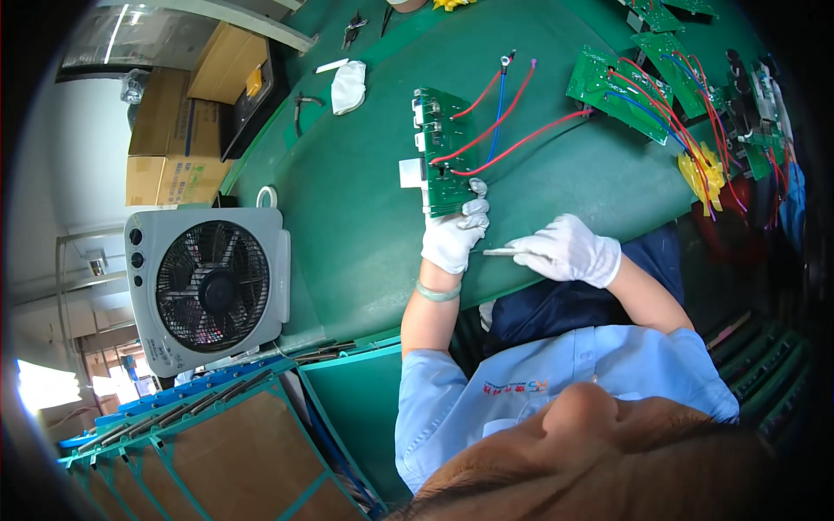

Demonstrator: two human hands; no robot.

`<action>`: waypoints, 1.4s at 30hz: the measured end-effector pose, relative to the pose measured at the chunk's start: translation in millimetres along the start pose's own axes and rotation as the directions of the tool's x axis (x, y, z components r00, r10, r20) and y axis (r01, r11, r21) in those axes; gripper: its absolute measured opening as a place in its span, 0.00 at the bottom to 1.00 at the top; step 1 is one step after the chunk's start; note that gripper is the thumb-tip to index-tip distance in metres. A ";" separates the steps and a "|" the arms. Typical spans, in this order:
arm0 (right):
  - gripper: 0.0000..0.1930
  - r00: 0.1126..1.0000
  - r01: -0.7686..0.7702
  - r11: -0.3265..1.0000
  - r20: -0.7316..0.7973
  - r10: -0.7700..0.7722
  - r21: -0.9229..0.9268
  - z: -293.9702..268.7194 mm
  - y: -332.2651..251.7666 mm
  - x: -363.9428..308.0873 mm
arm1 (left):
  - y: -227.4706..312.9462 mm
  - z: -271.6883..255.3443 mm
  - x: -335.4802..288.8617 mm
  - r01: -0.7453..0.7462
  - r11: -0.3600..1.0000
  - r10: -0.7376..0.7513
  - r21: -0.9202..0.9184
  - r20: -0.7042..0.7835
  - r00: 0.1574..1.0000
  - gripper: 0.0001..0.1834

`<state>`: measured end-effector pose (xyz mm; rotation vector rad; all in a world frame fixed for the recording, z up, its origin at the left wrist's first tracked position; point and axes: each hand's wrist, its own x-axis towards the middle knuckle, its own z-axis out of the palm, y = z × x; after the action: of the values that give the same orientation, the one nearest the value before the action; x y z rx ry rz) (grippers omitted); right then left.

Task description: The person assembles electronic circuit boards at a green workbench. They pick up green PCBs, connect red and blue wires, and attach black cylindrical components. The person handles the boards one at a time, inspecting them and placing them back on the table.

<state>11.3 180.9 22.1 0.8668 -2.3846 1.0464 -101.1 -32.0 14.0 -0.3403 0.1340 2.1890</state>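
Observation:
My left hand (456, 239), in a white glove, grips the near end of a green circuit board (448, 139) tilted up above the green table mat. White and metal connectors line the board's left edge. Red wires (499, 135) and a blue wire (499, 113) run from it to the right. Closed around a slim, pale, pen-like tool (499, 252), my gloved right hand (569, 252) is just right of the left wrist. The tool's tip points left, apart from the board; its exact kind cannot be made out.
More wired circuit boards (617, 91) and a yellow bundle (702, 178) lie at the right. A grey box fan (208, 286) stands at the left, near a tape roll (267, 198) and cardboard boxes (178, 165). Farther back are a white cloth-like item (349, 87) and dark-handled cutters (301, 113).

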 end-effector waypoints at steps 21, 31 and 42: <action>0.09 0.995 -0.037 0.989 -0.086 0.049 0.146 7.5 8.7 -12.3 | 2.6 1.9 2.1 0.036 0.999 -0.036 0.011 0.036 0.999 0.19; 0.10 0.986 -0.031 0.939 -0.143 0.085 0.342 8.5 7.8 -14.6 | 7.6 3.0 -1.4 0.032 0.998 -0.031 0.060 -0.013 0.999 0.22; 0.10 0.985 -0.086 0.928 -0.107 0.133 0.362 9.1 6.9 -14.8 | 20.9 -14.5 -1.5 0.107 0.991 -0.109 0.083 0.019 0.994 0.21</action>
<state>16.5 183.3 4.3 0.7583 -2.1897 1.5659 -114.3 -48.8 0.0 -0.2692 0.1878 2.0728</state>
